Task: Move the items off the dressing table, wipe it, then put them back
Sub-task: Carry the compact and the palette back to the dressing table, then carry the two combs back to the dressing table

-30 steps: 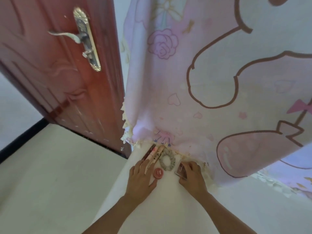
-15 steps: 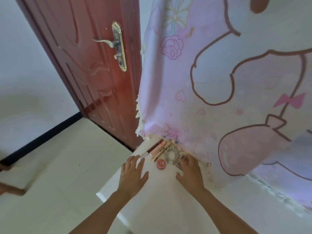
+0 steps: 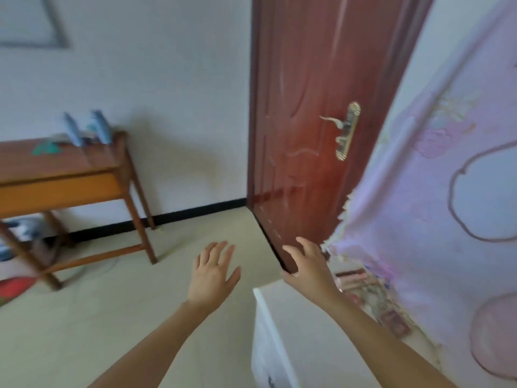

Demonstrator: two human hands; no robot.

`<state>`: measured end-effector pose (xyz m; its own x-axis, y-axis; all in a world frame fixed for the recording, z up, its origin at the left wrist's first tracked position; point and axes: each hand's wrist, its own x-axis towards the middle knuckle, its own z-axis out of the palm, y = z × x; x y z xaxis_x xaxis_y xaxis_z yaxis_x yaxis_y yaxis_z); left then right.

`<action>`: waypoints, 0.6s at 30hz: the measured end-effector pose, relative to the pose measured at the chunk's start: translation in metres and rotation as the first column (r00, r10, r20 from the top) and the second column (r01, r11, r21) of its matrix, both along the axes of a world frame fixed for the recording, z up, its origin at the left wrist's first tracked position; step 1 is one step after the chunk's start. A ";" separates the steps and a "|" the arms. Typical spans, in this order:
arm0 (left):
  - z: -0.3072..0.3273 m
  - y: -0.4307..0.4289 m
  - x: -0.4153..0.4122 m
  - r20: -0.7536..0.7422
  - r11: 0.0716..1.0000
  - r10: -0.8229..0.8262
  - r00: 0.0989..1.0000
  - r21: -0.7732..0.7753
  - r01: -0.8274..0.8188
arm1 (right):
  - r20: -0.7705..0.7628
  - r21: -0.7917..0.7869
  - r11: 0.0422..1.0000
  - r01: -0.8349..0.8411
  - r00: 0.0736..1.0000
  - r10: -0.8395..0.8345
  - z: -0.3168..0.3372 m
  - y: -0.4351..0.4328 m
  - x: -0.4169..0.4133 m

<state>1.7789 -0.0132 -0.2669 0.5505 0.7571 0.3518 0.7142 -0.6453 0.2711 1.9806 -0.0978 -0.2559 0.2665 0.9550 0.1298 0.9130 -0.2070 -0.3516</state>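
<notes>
**A:** Head view, left to right. What's far left?

**B:** Brown wooden side table (image 3: 64,175) against the white wall. Two blurred blue bottle-like objects (image 3: 84,131) stand on its surface, with a green item (image 3: 46,148) next to them. Red object (image 3: 14,287) on the floor by the table legs; can't tell what it is.

**A:** Hands?

**B:** Left hand (image 3: 214,275) is over the beige tiled floor (image 3: 112,317), fingers spread, empty, touching nothing. Right hand (image 3: 307,268) is also spread and empty, above the near corner of the white dressing table (image 3: 293,345), in front of the bottom edge of the dark red wooden door (image 3: 307,135). Whether it touches the door, can't tell.

**A:** Task items?

**B:** Small cosmetics (image 3: 363,284) lie on the white surface along its back edge, just right of the right hand: pink and brown tube shapes, plus a reddish flat case (image 3: 394,323) nearer the camera. Motion blur, no finer detail. They sit right under the fringed hem of a pink cartoon-print curtain (image 3: 433,205) that fills the right side.

**A:** Door?

**B:** Stands between wall and curtain, brass lever handle (image 3: 345,130) facing the camera.
</notes>
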 end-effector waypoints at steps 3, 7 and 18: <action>0.023 0.017 -0.045 0.043 0.994 0.106 0.993 0.014 -0.106 | 0.089 0.047 0.990 -0.136 0.987 0.131 0.027 0.035 -0.033; 0.053 0.033 -0.112 0.106 0.968 0.226 0.968 0.082 -0.236 | 0.177 0.075 0.949 -0.305 0.941 0.288 0.060 0.079 -0.089; 0.112 0.057 -0.364 0.033 0.812 0.542 0.840 0.234 -0.534 | 0.302 0.189 0.773 -0.606 0.784 0.542 0.104 0.195 -0.326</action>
<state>1.4154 0.0442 -0.1553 0.0929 0.8383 0.5373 0.9712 -0.1951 0.1364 1.6544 0.0977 -0.1515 -0.3870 0.8393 0.3820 0.8878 0.4510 -0.0914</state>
